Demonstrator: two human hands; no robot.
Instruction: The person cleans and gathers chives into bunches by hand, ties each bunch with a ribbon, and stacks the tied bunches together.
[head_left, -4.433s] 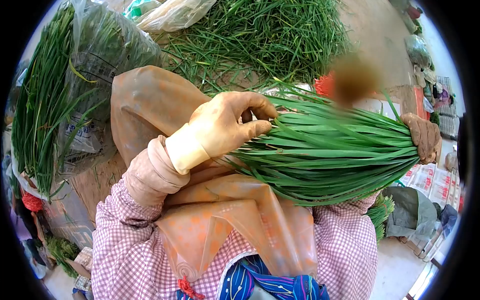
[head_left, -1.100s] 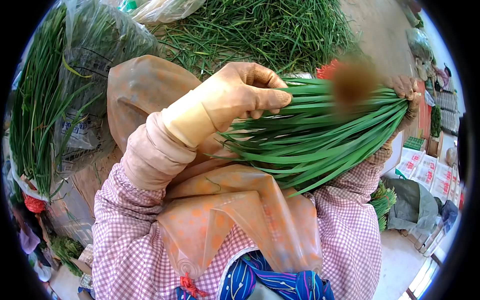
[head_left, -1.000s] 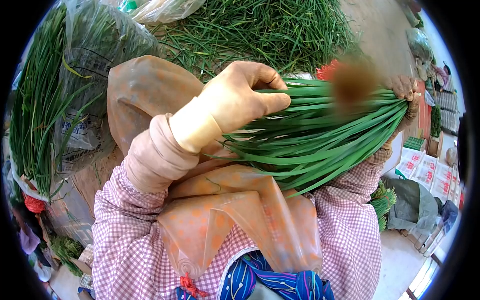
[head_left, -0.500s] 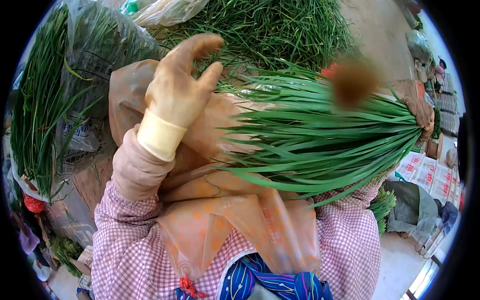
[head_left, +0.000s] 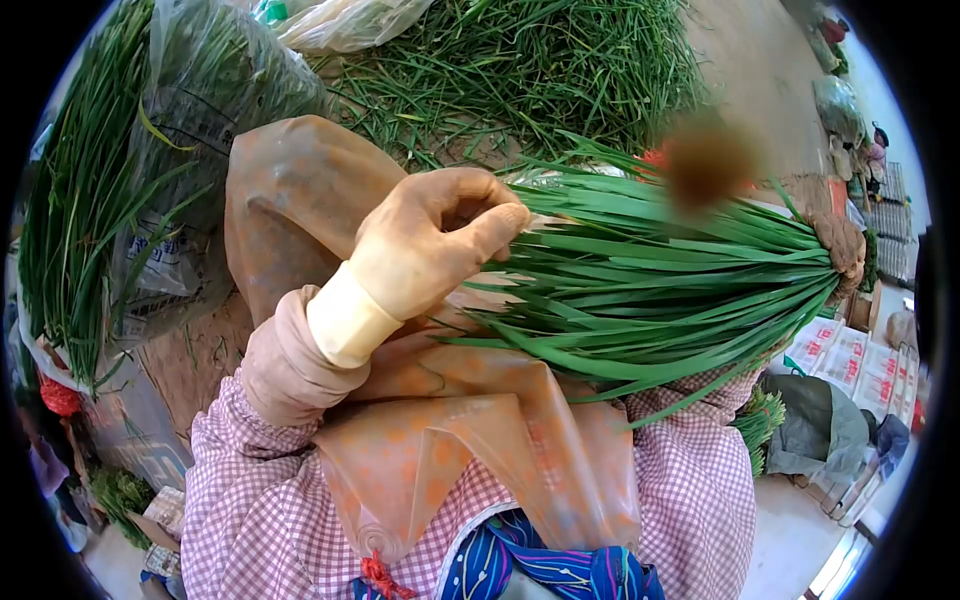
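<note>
Left hand (head_left: 430, 235) has returned to the leaf bunch (head_left: 650, 275), perhaps touching it.

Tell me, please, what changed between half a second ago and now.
The left hand, open and raised before, has moved down and rightward to the tips of the green bunch and curled nearly closed; whether it grips anything is unclear. The right hand still holds the bunch's gathered end.

Looks forward and down from head height, close above and behind the left hand (head_left: 420, 240) and right hand (head_left: 841, 252).
</note>
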